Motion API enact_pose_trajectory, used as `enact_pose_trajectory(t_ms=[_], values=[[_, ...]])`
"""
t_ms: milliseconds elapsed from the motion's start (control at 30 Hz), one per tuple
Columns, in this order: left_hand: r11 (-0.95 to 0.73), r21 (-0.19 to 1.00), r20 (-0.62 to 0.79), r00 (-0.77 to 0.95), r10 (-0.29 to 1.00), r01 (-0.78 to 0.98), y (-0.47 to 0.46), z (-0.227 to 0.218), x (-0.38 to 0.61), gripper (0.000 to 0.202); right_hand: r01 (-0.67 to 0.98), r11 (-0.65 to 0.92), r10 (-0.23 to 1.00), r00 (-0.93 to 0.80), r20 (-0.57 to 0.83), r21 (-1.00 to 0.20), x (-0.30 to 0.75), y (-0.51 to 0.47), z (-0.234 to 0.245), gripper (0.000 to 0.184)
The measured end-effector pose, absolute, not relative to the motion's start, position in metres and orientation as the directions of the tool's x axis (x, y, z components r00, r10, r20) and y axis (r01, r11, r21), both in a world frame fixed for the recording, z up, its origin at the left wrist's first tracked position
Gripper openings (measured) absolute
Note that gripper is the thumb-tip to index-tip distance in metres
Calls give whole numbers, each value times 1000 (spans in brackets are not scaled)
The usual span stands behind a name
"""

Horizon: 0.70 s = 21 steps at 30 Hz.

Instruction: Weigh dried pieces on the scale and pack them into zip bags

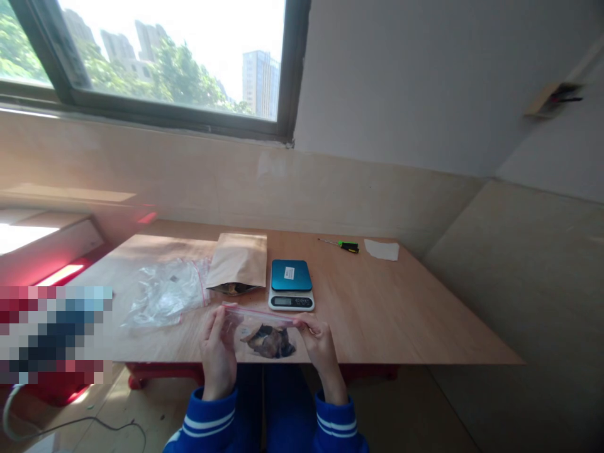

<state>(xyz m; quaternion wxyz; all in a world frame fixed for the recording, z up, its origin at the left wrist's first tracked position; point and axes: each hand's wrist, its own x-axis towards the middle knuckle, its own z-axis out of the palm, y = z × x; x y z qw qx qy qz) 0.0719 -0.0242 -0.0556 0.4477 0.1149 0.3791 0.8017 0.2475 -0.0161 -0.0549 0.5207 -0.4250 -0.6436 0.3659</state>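
"Daylight from the window (pixel 174 56) falls across a wooden table (pixel 401 308), and a blue-topped scale (pixel 291 275) sits on it. Taking that scale as the mark, where's the bag?"

"On the person's side of the scale, near it: a clear zip bag (pixel 267 327) with dark pieces (pixel 271 343) lying low inside. Whether it rests on the wood or hangs just above, I can't tell."

"And the fingers?"

"Clamped on the bag at both ends of its red-edged strip (pixel 262 313). The left hand (pixel 219 352) pinches its corner to the left of the scale; the right hand (pixel 323 349) pinches the other, on the scale's near side."

"So which step is that?"

"Handling the bag's mouth, I'd judge. Whether the strip is pressed together, I can't see. The next move probably calls for a level, taut hold."

"Any edges to mind?"

"The table's near edge runs on this side of the scale, right by the bag's lower end, so support looks scant. Left of the scale, a brown paper pouch (pixel 238 261) lies just beside it, with clear plastic bags (pixel 165 292) farther left: tighter going."

"To the right?"

"Broad open wood. Behind and right of the scale lies a screwdriver (pixel 346 246), then a white scrap (pixel 382 250), both well apart from the hands."
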Motion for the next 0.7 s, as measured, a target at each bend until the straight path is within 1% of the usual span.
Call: enact_pose_trajectory(t_ms=[67, 200, 267, 333, 400, 433, 500, 600, 633, 700], values=[[-312, 692, -159, -559, 814, -651, -24, -56, 73, 22, 106, 343, 937, -102, 333, -933, 246, -15, -56, 40], [-341, 640, -185, -568, 802, -689, -24, -60, 77, 22, -131, 239, 930, -254, 266, -962, 238, -14, -61, 56], [-335, 647, -190, -571, 799, -685, -22, -63, 79, 24, -179, 182, 937, -268, 226, -967, 232, -13, -64, 61], [-292, 683, -169, -534, 828, -669, -21, -64, 78, 27, -155, 174, 963, -180, 201, -972, 229, -11, -66, 53], [-218, 754, -119, -456, 882, -619, -21, -66, 76, 34, -134, 198, 977, -54, 207, -971, 232, -8, -66, 41], [-180, 798, -89, -408, 909, -575, -21, -67, 73, 38, -140, 206, 978, 10, 207, -969, 237, -5, -66, 39], [-114, 874, -49, -320, 946, -472, -22, -69, 66, 45, -166, 204, 974, 139, 182, -965, 254, 5, -66, 42], [-65, 925, -38, -259, 965, -375, -24, -71, 53, 49, -181, 199, 939, 316, 135, -963, 295, 31, -65, 47], [-61, 931, -37, -259, 965, -361, -25, -72, 49, 49, -157, 204, 923, 360, 137, -966, 310, 42, -65, 48], [-70, 939, -29, -282, 959, -336, -26, -74, 41, 49, -35, 210, 877, 449, 172, -977, 341, 66, -64, 51]])
